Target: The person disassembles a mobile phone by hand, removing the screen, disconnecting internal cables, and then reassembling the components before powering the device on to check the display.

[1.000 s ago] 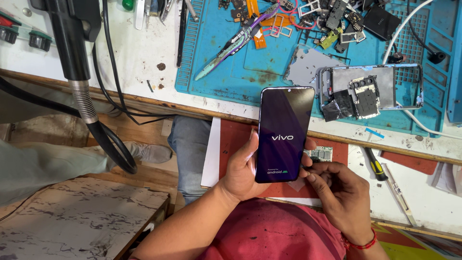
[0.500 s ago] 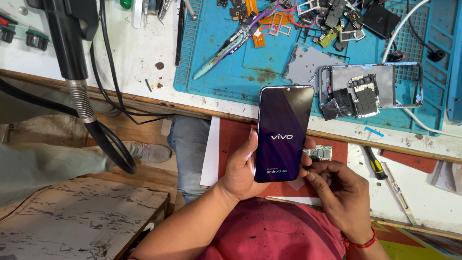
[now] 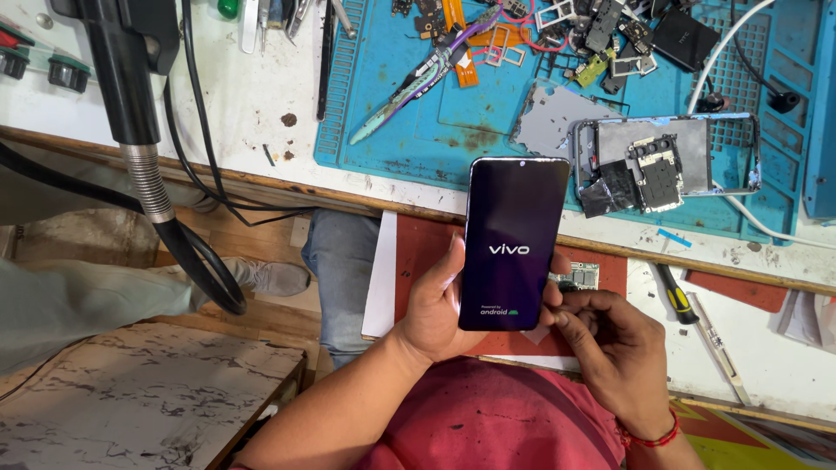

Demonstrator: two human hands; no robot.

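Note:
My left hand grips a dark smartphone upright by its lower half, the screen lit with a start-up logo. My right hand sits just right of the phone's lower edge, its fingertips pinching a small green circuit board that appears joined to the phone by a short connector. Both hands hover over a red pad lying on my lap, below the workbench edge.
A blue repair mat on the white bench holds tweezers, flex cables, loose parts and an opened phone frame. A black flexible arm with cables stands at left. A yellow-handled screwdriver lies at right.

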